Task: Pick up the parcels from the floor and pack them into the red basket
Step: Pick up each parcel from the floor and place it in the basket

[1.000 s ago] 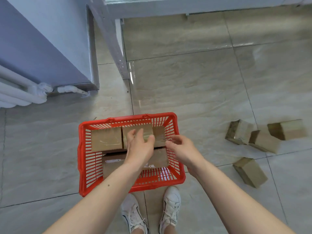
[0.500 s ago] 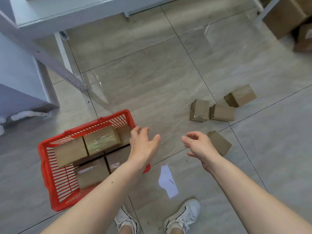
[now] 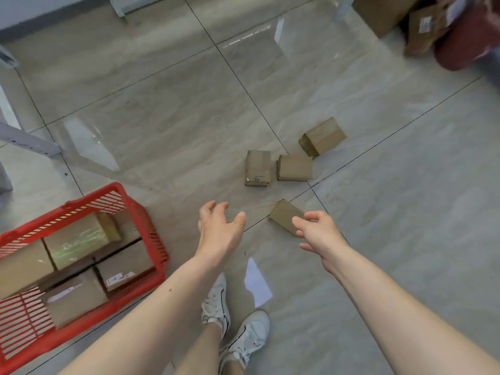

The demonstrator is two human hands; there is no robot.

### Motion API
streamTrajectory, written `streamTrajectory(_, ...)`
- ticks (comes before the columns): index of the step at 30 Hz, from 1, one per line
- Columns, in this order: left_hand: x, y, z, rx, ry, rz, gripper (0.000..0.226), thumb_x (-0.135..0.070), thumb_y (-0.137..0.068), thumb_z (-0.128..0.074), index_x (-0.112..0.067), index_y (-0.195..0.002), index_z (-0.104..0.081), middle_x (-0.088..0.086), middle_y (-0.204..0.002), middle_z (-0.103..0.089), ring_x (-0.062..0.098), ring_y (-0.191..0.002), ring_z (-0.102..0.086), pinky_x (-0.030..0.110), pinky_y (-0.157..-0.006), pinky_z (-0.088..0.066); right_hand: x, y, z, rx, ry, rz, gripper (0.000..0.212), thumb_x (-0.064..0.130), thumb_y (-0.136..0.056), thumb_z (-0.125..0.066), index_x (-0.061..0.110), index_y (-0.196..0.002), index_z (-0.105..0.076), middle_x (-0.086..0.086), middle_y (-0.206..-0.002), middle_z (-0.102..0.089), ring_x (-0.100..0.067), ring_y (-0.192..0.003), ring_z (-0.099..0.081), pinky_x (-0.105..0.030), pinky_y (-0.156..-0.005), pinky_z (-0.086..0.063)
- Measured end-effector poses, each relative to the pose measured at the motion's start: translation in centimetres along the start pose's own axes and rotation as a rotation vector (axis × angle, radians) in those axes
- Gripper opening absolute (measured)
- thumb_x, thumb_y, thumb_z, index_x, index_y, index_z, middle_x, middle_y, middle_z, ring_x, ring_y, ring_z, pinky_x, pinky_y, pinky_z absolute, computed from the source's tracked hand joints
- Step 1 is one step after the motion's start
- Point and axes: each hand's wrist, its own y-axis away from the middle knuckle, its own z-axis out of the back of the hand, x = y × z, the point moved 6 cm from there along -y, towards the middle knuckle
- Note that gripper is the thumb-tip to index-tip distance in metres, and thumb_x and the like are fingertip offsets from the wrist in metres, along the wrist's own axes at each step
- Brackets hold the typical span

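Your view has swung right since the earlier frame, leaving the red basket (image 3: 140,209) at near left. Four parcels remain on the floor (image 3: 162,117); the nearest parcel (image 3: 284,215) sits just past your empty, spread right hand (image 3: 322,234) and left hand (image 3: 219,234). Grab carelessly and it may slide on glossy tile.

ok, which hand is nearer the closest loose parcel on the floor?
Right. The right hand is open just over the parcel, overlapping its near end; the left hand is open, off to the parcel's left.
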Motion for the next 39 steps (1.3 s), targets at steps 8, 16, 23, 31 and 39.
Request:
streamTrajectory(8,-3.7,-4.1,-5.8,0.100,-0.048,-0.058,0.058,-0.039,-0.095,-0.050,-0.014,-0.146,-0.040,-0.008,-0.158,-0.017,0.020,-0.145,-0.028,0.043,-0.117,-0.030,0.3,-5.3,4.5,-0.036,0.005,-0.050,0.054,0.033,-0.091,-0.062,0.013,-0.138,-0.044,-0.001,-0.128,-0.050,-0.022,-0.115,-0.059,-0.044,-0.102,-0.050)
streamTrajectory(16,-2.1,-9.0,-13.2,0.190,-0.108,-0.037,0.058,-0.037,-0.097,-0.047,-0.013,-0.148,-0.038,-0.005,-0.160,-0.019,0.020,-0.146,-0.025,0.044,-0.118,-0.028,-4.7,-12.5,4.7,-0.051,0.038,-0.161,0.058,0.034,-0.091,-0.061,0.013,-0.141,-0.041,-0.006,-0.140,-0.047,-0.025,-0.125,-0.051,-0.046,-0.105,-0.046)
streamTrajectory(23,2.4,-16.1,-21.1,0.216,-0.122,-0.031,0.054,-0.031,-0.097,-0.051,-0.011,-0.146,-0.040,0.004,-0.156,-0.031,0.022,-0.142,-0.034,0.039,-0.116,-0.030,-10.9,-21.9,2.2,-0.018,0.035,-0.206,0.063,0.035,-0.090,-0.061,0.012,-0.144,-0.036,-0.005,-0.140,-0.047,-0.025,-0.125,-0.050,-0.041,-0.106,-0.044)
streamTrajectory(31,7.8,-23.4,-27.6,0.308,-0.168,0.041,0.058,-0.031,-0.098,-0.051,-0.012,-0.150,-0.034,0.006,-0.156,-0.036,0.024,-0.142,-0.037,0.034,-0.115,-0.032,-15.5,-29.5,-1.4,0.065,0.014,-0.264,0.028,0.025,-0.095,-0.058,0.010,-0.116,-0.048,0.002,-0.096,-0.053,-0.009,-0.076,-0.051,-0.024,-0.062,-0.041)
streamTrajectory(39,8.1,-23.1,-28.2,0.349,-0.113,0.068,0.036,-0.025,-0.094,-0.050,-0.016,-0.129,-0.055,0.003,-0.119,-0.063,0.023,-0.108,-0.058,0.034,-0.088,-0.046,-15.4,-30.4,-1.6,0.084,-0.043,-0.240,0.048,0.027,-0.093,-0.060,0.009,-0.135,-0.045,0.000,-0.113,-0.054,-0.016,-0.096,-0.053,-0.029,-0.079,-0.045)
